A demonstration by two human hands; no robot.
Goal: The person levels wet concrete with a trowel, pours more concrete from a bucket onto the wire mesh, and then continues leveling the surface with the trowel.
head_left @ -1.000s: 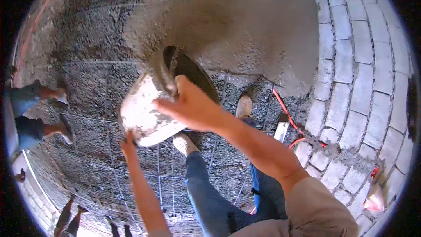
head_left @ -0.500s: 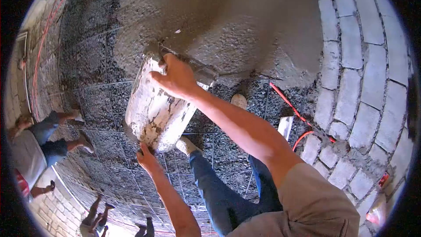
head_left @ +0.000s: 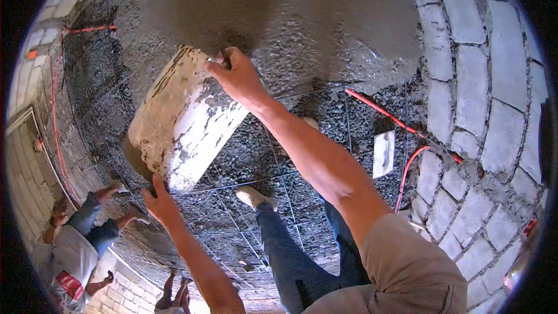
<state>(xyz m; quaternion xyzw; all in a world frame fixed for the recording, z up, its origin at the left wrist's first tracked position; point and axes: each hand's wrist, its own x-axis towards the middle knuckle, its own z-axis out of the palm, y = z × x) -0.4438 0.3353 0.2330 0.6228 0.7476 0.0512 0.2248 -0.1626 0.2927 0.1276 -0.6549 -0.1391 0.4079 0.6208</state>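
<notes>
A pale, cement-splattered bucket hangs tilted over the gravel, its upper end toward the wet concrete. My right hand grips the bucket at its upper edge, thumb on the near side; some fingers are hidden. At the lower end, my left hand holds the bottom edge between thumb and fingers. The inside of the bucket is out of sight.
Thin steel bars cross the dark gravel. An orange-red hose and a flat white piece lie right of my legs. A block wall borders the right side. Other people are at lower left.
The bucket has shifted left and tipped further, its mouth turning out of view. Both hands have moved left with it. The whole view has turned somewhat, bringing the people at left more into sight.
</notes>
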